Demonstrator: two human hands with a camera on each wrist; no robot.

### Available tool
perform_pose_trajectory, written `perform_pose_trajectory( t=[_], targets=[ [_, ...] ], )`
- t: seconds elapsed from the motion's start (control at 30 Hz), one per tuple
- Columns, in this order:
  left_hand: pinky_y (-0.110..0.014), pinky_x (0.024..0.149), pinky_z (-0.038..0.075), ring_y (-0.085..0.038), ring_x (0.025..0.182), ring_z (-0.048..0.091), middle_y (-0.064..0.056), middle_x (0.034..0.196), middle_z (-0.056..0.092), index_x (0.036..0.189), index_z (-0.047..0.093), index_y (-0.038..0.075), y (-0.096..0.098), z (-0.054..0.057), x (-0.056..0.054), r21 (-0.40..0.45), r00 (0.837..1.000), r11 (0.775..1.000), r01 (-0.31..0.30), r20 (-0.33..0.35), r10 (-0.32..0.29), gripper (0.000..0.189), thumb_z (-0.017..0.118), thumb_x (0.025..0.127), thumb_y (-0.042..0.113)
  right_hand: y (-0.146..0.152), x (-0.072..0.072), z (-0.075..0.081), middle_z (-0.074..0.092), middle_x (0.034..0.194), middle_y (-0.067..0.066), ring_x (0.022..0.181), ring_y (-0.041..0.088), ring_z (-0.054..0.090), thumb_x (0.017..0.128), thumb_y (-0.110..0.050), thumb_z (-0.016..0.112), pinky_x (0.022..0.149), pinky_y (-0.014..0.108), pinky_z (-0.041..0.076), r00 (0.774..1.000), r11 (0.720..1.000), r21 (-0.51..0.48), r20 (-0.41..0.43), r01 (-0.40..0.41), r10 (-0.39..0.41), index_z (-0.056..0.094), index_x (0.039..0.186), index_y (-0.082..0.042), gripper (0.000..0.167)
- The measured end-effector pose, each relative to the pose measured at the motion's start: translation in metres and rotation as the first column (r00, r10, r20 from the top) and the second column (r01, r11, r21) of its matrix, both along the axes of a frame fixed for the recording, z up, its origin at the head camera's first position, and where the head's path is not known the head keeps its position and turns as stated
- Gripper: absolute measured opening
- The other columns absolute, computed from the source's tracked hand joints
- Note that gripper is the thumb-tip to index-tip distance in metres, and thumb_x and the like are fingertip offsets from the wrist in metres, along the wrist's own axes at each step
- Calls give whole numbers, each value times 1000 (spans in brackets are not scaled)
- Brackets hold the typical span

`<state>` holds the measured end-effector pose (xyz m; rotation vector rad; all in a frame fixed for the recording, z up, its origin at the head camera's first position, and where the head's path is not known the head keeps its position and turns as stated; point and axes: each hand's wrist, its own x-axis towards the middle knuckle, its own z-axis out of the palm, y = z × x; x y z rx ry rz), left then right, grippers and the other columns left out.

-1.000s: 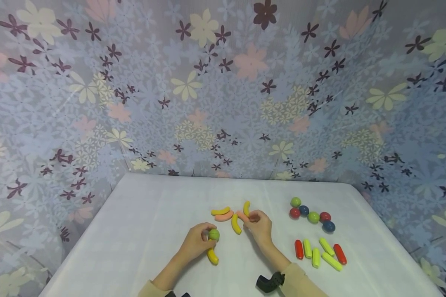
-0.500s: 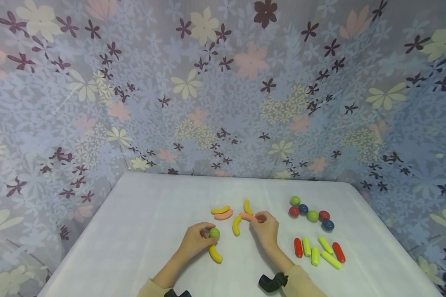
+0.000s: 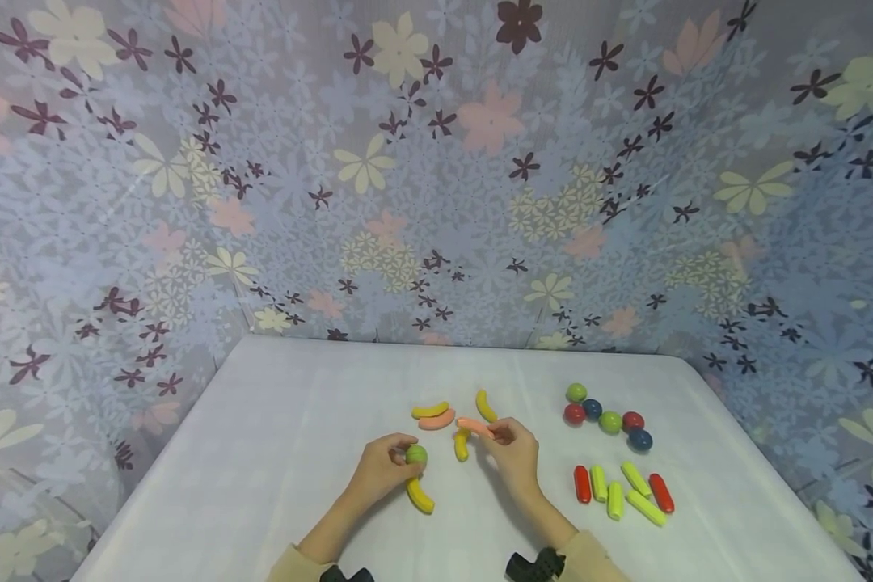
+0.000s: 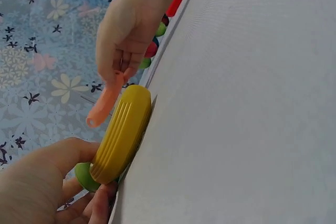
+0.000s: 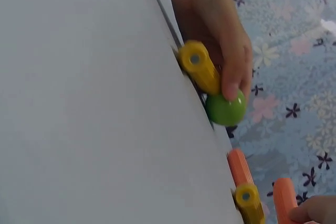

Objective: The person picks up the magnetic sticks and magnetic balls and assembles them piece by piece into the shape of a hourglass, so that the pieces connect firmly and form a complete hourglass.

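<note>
My left hand [image 3: 380, 471] grips a green ball [image 3: 416, 456] between fingertips and thumb. A curved yellow piece [image 3: 420, 496] meets the ball's near side; whether they are joined I cannot tell. My right hand [image 3: 516, 453] pinches one end of a curved orange piece [image 3: 473, 426]. In the left wrist view this orange piece [image 4: 105, 100] hangs from the fingertips, with a small hole in its free end. It passes over a short yellow piece [image 3: 461, 446], whose far end is hidden. Beyond the right hand lies another yellow piece [image 3: 485, 405].
Yellow [image 3: 430, 410] and orange [image 3: 437, 419] pieces lie side by side farther back. Green, red and blue balls [image 3: 610, 422] sit at right on the white table [image 3: 291, 404]. Nearer are red [image 3: 583, 484] and lime-green sticks [image 3: 615, 501]. A flowered curtain [image 3: 436, 178] stands behind.
The right hand first slid the orange piece a little to the right, then raised it and brought it back left over the near yellow piece. My left hand has kept its hold on the green ball.
</note>
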<state>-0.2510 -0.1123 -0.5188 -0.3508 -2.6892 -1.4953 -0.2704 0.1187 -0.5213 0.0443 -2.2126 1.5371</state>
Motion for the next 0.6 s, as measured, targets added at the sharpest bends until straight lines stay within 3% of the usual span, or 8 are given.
perform_pose_trajectory(
  t=[0.13, 0.3, 0.6],
  targets=[
    [-16, 55, 43, -6, 66, 50, -4, 87, 64, 107, 69, 5, 0, -1, 0, 4, 1000, 1000, -6, -10, 6, 37, 77, 75, 21, -7, 8, 0, 69, 77, 11, 68, 2, 58, 74, -9, 80, 61, 15, 50, 997, 997, -26, -6, -71, 71, 68, 81, -4, 15],
    [-16, 55, 43, -5, 66, 49, -2, 82, 62, 107, 69, 6, 0, 0, -1, 18, 1000, 1000, -5, 6, 5, 36, 77, 75, 21, -14, 14, 1, 69, 75, 6, 65, 1, 57, 73, -12, 81, 60, 16, 50, 993, 993, 12, 27, -117, 116, 68, 78, -9, 15],
    [-15, 56, 44, -5, 68, 51, -4, 85, 63, 109, 69, 3, -1, -1, -1, 100, 996, 993, 61, 54, -67, 38, 77, 76, 20, -20, 21, 0, 69, 78, 7, 67, 2, 58, 72, -10, 81, 62, 16, 51, 977, 980, -11, 76, -197, 197, 68, 79, -7, 15]
  ],
)
